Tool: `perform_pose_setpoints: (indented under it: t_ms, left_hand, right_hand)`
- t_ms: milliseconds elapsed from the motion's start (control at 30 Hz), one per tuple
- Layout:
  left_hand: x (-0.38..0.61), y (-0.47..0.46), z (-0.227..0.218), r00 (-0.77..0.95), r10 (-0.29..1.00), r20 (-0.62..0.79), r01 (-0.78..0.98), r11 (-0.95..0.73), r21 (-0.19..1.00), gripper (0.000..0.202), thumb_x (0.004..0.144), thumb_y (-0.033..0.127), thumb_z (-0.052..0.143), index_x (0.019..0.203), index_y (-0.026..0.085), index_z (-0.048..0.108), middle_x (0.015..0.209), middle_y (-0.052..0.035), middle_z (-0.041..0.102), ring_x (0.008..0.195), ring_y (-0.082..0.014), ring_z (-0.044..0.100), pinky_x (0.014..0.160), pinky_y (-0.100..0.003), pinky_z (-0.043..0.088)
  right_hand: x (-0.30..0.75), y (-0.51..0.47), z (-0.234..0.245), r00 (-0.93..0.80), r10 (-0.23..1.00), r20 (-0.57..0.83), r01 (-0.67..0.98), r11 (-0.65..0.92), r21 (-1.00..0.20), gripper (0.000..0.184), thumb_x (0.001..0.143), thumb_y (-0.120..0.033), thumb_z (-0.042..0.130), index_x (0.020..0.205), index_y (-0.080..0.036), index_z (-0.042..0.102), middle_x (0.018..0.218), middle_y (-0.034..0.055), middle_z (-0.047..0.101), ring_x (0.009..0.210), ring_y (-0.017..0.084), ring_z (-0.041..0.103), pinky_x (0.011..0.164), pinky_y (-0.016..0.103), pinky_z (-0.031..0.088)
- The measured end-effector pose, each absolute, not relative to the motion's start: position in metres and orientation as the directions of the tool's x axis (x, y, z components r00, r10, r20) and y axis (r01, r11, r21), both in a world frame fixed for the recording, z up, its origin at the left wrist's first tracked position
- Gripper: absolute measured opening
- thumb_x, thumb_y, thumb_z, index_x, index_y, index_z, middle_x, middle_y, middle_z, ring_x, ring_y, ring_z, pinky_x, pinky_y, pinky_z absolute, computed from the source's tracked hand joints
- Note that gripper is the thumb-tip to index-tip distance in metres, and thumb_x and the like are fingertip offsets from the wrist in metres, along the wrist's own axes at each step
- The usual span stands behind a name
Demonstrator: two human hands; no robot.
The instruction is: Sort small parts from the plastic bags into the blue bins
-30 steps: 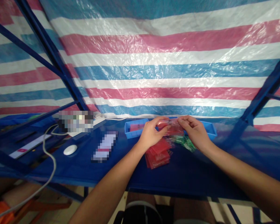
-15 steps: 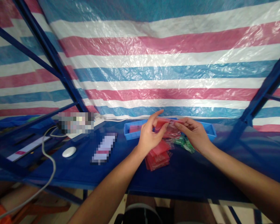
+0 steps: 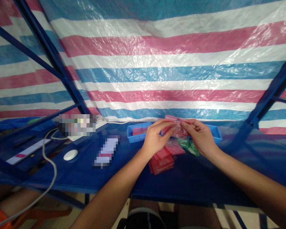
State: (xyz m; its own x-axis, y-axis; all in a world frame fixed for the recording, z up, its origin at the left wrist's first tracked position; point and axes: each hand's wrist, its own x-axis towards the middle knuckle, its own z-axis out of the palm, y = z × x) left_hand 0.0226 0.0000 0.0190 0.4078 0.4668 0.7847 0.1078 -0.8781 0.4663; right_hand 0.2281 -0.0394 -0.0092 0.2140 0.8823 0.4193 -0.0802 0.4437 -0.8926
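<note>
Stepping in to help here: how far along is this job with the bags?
Done, it seems: a red bag lies in the blue tray. In hand: the left hand and right hand pinch a pink plastic bag. Left: a pile of red bags and some green bags lie on the table.

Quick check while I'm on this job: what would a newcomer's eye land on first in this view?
A pink, white and blue striped plastic tarp fills the view behind a blue-covered table. At the centre, the left hand and right hand pinch a small red plastic bag. Below them lies a loose pile of red plastic bags, in front of a shallow blue plastic tray.
</note>
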Motion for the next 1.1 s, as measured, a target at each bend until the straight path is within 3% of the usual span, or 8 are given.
perform_pose_setpoints:
  t_ms: [267,367,500,633,800,967,1100]
  left_hand:
    - [0.027,0.006,0.012,0.354,0.608,0.711,0.13,-0.785,0.606,0.02,0.098,0.025,0.074,0.118,0.021,0.073,0.121,-0.0075,0.079,0.115,-0.0228,0.074,0.106,-0.037,0.055]
    - [0.029,0.008,0.008,0.317,0.641,0.699,0.112,-0.757,0.644,0.034,0.095,0.026,0.077,0.128,0.022,0.068,0.126,-0.0087,0.077,0.117,-0.0243,0.073,0.109,-0.041,0.056]
    - [0.036,0.015,-0.003,0.189,0.739,0.647,-0.04,-0.653,0.757,0.079,0.09,0.027,0.084,0.157,0.027,0.043,0.126,-0.0094,0.072,0.099,-0.0196,0.076,0.09,-0.036,0.064]
    - [0.039,0.026,-0.012,0.176,0.798,0.576,-0.184,-0.549,0.816,0.09,0.089,0.034,0.085,0.162,0.029,0.033,0.112,-0.0028,0.071,0.074,-0.0086,0.069,0.071,-0.023,0.06]
    - [0.038,0.029,-0.013,0.293,0.776,0.559,-0.195,-0.524,0.829,0.095,0.087,0.044,0.086,0.164,0.023,0.034,0.086,0.0027,0.071,0.076,-0.0124,0.071,0.078,-0.027,0.06]
    - [0.038,0.024,-0.01,0.331,0.809,0.485,-0.247,-0.422,0.872,0.107,0.082,0.043,0.091,0.168,0.023,0.03,0.094,-0.0031,0.078,0.084,-0.0189,0.075,0.085,-0.034,0.062]
    - [0.036,0.025,-0.009,0.309,0.835,0.455,-0.235,-0.396,0.888,0.096,0.082,0.041,0.092,0.162,0.021,0.042,0.096,-0.005,0.079,0.09,-0.0213,0.076,0.093,-0.037,0.06]
  right_hand:
    - [0.23,-0.035,-0.012,0.173,0.896,0.409,-0.048,0.423,-0.905,0.032,0.086,-0.056,0.086,0.099,-0.027,0.08,0.096,0.0017,0.082,0.084,0.022,0.076,0.083,0.037,0.061]
    - [0.231,-0.034,-0.012,0.155,0.9,0.408,-0.04,0.419,-0.907,0.03,0.086,-0.054,0.087,0.095,-0.026,0.08,0.094,0.0015,0.081,0.083,0.02,0.074,0.082,0.034,0.059]
    - [0.234,-0.034,-0.013,0.105,0.918,0.382,0.014,0.383,-0.924,0.03,0.087,-0.054,0.086,0.091,-0.025,0.079,0.086,0.0008,0.079,0.076,0.018,0.071,0.077,0.031,0.057]
    - [0.236,-0.033,-0.014,0.0,0.93,0.367,0.105,0.365,-0.925,0.033,0.085,-0.053,0.088,0.101,-0.025,0.08,0.101,0.0037,0.082,0.09,0.021,0.075,0.088,0.036,0.059]
    - [0.236,-0.032,-0.013,0.046,0.899,0.436,0.077,0.432,-0.898,0.035,0.086,-0.054,0.086,0.107,-0.028,0.079,0.105,0.0036,0.081,0.097,0.023,0.075,0.094,0.038,0.059]
    - [0.237,-0.03,-0.015,0.124,0.896,0.426,0.038,0.425,-0.904,0.032,0.084,-0.055,0.088,0.096,-0.026,0.082,0.098,0.0031,0.081,0.092,0.021,0.072,0.091,0.035,0.057]
    - [0.237,-0.029,-0.017,0.144,0.919,0.368,-0.036,0.377,-0.926,0.032,0.081,-0.053,0.091,0.097,-0.027,0.082,0.099,0.0032,0.082,0.092,0.021,0.072,0.09,0.034,0.056]
